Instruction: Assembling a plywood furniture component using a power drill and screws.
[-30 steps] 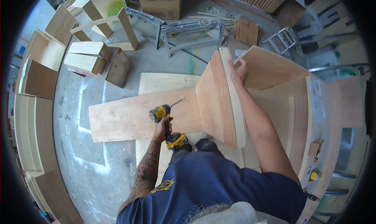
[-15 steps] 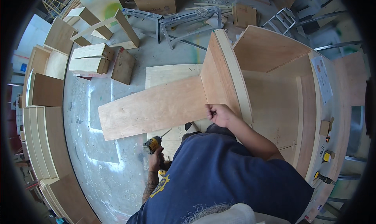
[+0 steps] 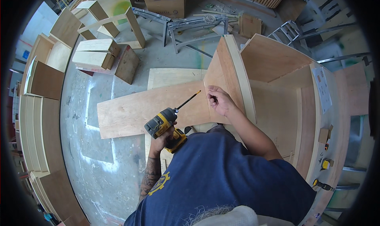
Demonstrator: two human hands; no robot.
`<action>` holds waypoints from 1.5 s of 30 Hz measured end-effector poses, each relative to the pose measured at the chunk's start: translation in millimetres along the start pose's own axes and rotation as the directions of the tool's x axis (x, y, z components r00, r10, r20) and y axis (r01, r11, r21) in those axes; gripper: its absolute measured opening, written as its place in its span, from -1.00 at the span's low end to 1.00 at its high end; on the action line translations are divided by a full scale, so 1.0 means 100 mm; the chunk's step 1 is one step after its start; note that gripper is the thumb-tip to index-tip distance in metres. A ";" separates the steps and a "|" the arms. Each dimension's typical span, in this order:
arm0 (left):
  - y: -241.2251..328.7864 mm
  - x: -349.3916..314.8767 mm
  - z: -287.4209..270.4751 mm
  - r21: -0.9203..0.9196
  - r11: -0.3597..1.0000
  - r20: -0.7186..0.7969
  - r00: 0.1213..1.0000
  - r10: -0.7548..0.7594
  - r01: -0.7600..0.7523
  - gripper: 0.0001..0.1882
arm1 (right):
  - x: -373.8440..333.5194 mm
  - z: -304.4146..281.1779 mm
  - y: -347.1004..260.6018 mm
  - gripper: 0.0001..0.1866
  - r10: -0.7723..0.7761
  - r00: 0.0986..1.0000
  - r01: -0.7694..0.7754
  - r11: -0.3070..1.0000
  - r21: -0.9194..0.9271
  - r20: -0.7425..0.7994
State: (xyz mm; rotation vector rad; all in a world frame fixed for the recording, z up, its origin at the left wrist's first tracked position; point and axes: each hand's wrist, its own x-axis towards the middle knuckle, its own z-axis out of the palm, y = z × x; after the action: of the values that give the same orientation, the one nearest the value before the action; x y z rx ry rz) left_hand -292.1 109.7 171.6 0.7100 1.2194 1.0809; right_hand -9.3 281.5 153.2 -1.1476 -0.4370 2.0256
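A yellow-and-black cordless drill [image 3: 161, 123] with a long bit is gripped by my left hand [image 3: 159, 142]. The bit slants up and right across a long plywood panel [image 3: 126, 113], its tip just left of my right hand [image 3: 221, 102]. That hand's fingers are curled into a pinch; anything inside them is too small to make out. They are beside the joint where the long panel meets an upright plywood panel [image 3: 221, 64]. My body covers the near part of the work.
To the right stands a large open plywood cabinet [image 3: 273, 107] with a tape measure [image 3: 322, 185] on its outer edge. Wooden boxes [image 3: 93, 54] are stacked at the left. Metal trestles [image 3: 198, 26] stand farther back. Stacked boards [image 3: 35, 131] line the left side.
My left hand has raised the drill up and forward from beside my body, so the bit now lies over the panel. My right hand has shifted slightly away from me, fingers still curled.
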 end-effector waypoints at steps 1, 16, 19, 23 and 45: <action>0.00 0.02 0.01 -0.003 1.000 0.003 1.000 0.004 -0.004 -0.63 | 0.01 0.01 -0.02 -0.94 -0.050 0.999 0.049 0.999 -0.013 -0.009; -0.06 0.30 0.08 -0.103 0.994 0.098 0.994 0.045 -0.035 -0.71 | -0.04 0.13 -0.30 -0.82 -0.082 0.996 0.082 0.997 -0.008 0.019; -0.05 0.34 0.10 -0.060 0.998 0.097 0.995 0.040 -0.034 -0.66 | -0.02 0.11 -0.32 -0.82 -0.062 0.994 0.059 0.997 0.045 0.085; -0.05 0.39 0.11 -0.116 0.992 0.098 0.994 0.054 -0.042 -0.70 | 0.04 0.10 -0.29 -0.82 -0.056 0.984 0.043 0.996 0.080 0.169; -0.03 1.32 0.47 -0.585 0.806 0.192 0.981 0.030 0.090 -0.64 | 0.46 0.24 -0.74 -0.71 -0.191 0.974 0.140 0.929 -0.342 -0.119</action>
State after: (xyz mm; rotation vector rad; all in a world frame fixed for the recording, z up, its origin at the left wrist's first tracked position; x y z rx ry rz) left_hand -248.0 236.0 130.1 0.2926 0.6565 1.2496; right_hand -10.5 366.2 184.5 -1.4030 -0.7939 1.7455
